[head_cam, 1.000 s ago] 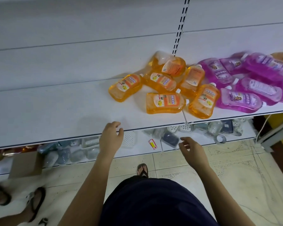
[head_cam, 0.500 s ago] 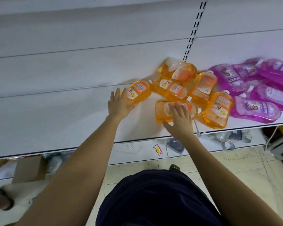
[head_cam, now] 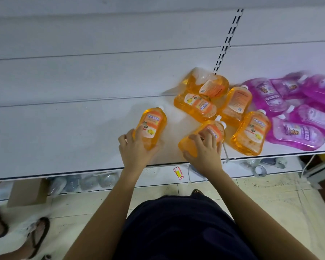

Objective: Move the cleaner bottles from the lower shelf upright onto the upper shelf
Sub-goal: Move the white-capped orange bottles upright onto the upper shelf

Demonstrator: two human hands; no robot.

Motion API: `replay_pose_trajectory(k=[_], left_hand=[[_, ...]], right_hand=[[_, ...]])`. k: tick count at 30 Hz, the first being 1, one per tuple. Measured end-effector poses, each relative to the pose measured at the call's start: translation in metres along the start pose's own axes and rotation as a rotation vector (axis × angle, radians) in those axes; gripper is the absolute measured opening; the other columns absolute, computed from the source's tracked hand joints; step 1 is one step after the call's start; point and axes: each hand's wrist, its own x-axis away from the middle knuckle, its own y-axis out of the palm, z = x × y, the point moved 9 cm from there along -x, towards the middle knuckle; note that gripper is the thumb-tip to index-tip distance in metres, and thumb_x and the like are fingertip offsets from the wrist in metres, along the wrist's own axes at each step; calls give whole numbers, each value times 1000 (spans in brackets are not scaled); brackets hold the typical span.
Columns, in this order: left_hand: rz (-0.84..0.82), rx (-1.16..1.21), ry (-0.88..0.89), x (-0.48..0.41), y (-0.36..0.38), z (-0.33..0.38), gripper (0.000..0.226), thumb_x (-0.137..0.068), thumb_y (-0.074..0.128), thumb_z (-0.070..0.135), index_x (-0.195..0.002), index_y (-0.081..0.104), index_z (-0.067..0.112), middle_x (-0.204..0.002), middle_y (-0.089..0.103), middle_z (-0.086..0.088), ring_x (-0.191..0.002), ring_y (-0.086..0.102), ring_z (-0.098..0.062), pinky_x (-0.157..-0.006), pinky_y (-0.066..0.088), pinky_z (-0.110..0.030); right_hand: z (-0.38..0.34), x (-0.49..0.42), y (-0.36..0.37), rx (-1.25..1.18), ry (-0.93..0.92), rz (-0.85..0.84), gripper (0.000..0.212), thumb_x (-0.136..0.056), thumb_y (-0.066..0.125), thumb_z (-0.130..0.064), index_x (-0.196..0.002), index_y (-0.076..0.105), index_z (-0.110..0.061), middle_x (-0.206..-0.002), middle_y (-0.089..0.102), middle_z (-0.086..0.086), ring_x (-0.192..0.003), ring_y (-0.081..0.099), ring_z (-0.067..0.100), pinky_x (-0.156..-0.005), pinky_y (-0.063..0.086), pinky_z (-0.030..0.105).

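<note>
On lower shelf (head_cam: 64, 137): left hand (head_cam: 134, 147) clasps orange bottle (head_cam: 151, 126), dragged clear of pile (head_cam: 204, 102); right hand (head_cam: 204, 152) clasps second bottle (head_cam: 217, 131), swung edgeward. Neither upright yet.

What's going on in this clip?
A person stands at a white shelf scattered with cleaner bottles. Their left hand grips an orange cleaner bottle by its lower end, and their right hand grips a second orange bottle the same way. Four more orange bottles lie on their sides in a heap just behind, and purple bottles lie piled to the right.
</note>
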Motion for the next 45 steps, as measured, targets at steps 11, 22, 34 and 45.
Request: replay_pose_trajectory(k=[11, 22, 34, 45], left_hand=[[-192, 429, -351, 25, 22, -33, 73, -82, 52, 61, -138, 31, 19, -131, 40, -11, -116, 47, -28, -92, 48, -45], [-610, 796, -426, 16, 46, -38, 23, -80, 69, 38, -99, 59, 29, -98, 67, 3, -84, 64, -10, -62, 48, -22], [-523, 631, -398, 11, 45, -43, 43, -86, 54, 53, -111, 58, 18, -103, 66, -2, -91, 66, -21, -75, 54, -32], [-274, 989, -420, 31, 21, -52, 16, -78, 72, 35, -81, 57, 31, -82, 66, 13, -82, 64, -10, -73, 51, -31]], right_hand=[[41, 27, -15, -437, 333, 224, 71, -79, 68, -43, -133, 38, -9, -142, 25, 16, -130, 25, 33, -101, 35, 47], [70, 36, 27, -935, 697, -41, 83, -75, 72, -41, -140, 28, -13, -129, 48, 8, -112, 54, 27, -90, 50, 45], [93, 51, 38, -1106, 808, -337, 59, -73, 74, -27, -123, 46, -14, -116, 58, 8, -94, 58, 24, -64, 48, 31], [106, 78, 23, -1045, 629, -246, 88, -52, 78, -32, -129, 42, -9, -119, 57, 9, -104, 57, 26, -87, 47, 41]])
